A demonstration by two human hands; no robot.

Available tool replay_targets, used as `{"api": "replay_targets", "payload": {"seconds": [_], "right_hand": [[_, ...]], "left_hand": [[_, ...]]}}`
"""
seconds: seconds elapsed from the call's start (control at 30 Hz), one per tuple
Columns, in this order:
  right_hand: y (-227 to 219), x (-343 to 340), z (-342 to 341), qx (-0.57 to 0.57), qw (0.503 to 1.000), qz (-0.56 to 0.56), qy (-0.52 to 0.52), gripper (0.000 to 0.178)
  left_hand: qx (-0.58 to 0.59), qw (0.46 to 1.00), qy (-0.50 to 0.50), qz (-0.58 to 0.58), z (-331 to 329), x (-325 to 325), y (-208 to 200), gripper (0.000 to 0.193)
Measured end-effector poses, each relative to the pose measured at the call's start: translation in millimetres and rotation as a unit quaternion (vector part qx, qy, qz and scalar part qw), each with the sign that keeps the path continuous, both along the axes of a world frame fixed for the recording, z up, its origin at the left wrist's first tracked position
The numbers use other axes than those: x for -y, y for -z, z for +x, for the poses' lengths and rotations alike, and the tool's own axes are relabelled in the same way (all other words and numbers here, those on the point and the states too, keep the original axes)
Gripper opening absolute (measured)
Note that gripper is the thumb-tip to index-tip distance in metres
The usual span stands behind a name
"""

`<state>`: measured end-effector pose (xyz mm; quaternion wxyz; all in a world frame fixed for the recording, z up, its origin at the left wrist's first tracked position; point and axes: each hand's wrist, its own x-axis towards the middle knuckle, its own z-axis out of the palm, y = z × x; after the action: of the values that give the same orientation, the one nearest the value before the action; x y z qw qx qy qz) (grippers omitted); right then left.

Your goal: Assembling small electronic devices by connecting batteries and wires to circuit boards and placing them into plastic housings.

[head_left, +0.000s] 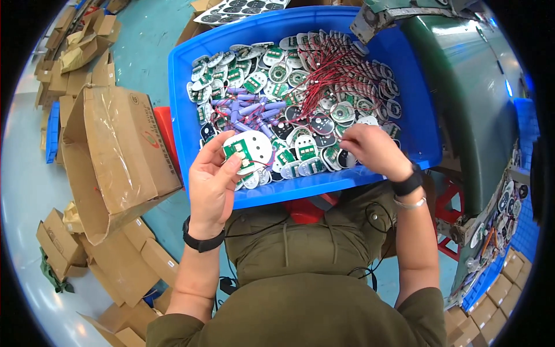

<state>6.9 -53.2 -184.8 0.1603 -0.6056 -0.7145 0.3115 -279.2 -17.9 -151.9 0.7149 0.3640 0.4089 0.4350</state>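
My left hand point(212, 176) grips a white oval plate with a green circuit board point(252, 151) between thumb and fingers, above the near left part of a blue plastic bin point(254, 198). The plate has small dark holes, and a thin red wire runs by its lower edge. Over the right part of the bin, my right hand point(374, 150) has its fingers pinched together; what they hold, if anything, is hidden. Below both hands lie many similar round boards point(306, 147), a bunch of purple cylindrical cells point(245, 110) and a tangle of red wires point(324, 75).
An open cardboard box point(124, 156) stands left of the bin, with flattened cardboard point(130, 260) on the floor nearer me. On the right is a green machine housing point(448, 104). Farther right, another blue tray point(491, 277) holds more parts. Printed sheets point(240, 10) lie behind the bin.
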Motion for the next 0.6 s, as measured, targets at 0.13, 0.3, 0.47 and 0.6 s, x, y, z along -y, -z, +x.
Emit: {"api": "replay_targets", "payload": {"seconds": [0.13,0.3,0.47,0.6], "right_hand": [[-37.3,23.6,15.1,-0.109,0.991,-0.011,0.072,0.011],[-65.6,47.1,5.3,-0.163,0.972,0.137,0.103,0.006],[-77.5,63.0,-32.7,-0.100,0.976,0.191,0.025,0.010],[-81.2,75.8,-38.1,-0.125,0.983,0.132,-0.027,0.012]], "left_hand": [[0.020,0.999,0.004,-0.031,10.7,2.1,-2.9,0.034],[0.137,0.971,0.185,-0.061,12.7,12.2,-1.2,0.029],[0.222,0.928,0.298,-0.006,48.8,24.6,-19.7,0.029],[0.080,0.934,0.343,0.052,49.2,34.8,-36.2,0.025]]}}
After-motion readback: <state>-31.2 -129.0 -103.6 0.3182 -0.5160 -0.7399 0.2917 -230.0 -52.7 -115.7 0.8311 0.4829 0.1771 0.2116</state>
